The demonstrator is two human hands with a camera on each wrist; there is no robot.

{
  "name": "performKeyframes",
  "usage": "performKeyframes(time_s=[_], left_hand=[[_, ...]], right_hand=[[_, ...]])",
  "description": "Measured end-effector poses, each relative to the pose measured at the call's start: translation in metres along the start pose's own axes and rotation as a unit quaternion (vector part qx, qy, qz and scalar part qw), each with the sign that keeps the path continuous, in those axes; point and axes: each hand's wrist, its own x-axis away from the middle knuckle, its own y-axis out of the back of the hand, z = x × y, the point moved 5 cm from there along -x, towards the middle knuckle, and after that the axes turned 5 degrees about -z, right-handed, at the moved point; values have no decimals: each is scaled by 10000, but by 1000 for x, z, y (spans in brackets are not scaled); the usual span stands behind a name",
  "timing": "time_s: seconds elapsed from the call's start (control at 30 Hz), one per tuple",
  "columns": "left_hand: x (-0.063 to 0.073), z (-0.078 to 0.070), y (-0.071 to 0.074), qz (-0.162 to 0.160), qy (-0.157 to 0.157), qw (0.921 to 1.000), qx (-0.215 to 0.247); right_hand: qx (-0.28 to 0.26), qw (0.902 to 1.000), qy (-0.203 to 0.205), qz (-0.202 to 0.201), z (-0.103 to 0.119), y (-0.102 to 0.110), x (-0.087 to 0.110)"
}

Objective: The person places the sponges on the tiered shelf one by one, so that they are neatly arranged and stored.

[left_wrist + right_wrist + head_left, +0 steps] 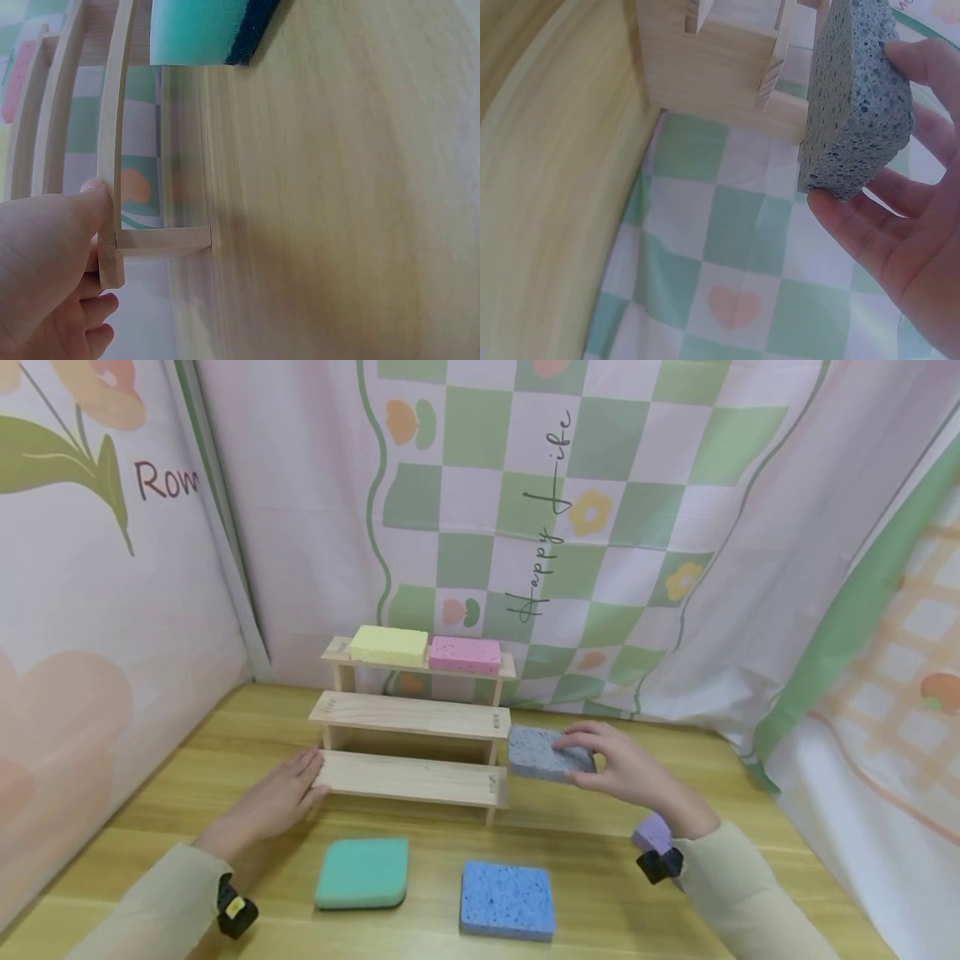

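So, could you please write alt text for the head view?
A person's right hand holds a grey rectangular sponge beside a three-tier pale wooden rack whose lowest tier the left hand grips. A yellow rectangular sponge and a pink rectangular sponge sit on the top tier; a teal rounded sponge and a blue rectangular sponge lie on the wood-grain table.

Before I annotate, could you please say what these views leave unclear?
Head: part of purple block, behind right sleeve and wrist camera.
Head: marks on wooden rack, too small to read.
Left wrist: end of teal sponge, beyond top edge.
Right wrist: end of grey sponge, beyond top edge.
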Motion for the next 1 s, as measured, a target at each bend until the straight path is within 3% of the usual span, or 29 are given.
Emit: performKeyframes(time_s=[0.47,1.0], left_hand=[[1,1,-1,-43,-33,10000,16],[0,2,-3,-12,-36,10000,22]], right_hand=[[136,9990,413,-92,21,-6,-32],[244,9988,421,-63,40,-27,-62]])
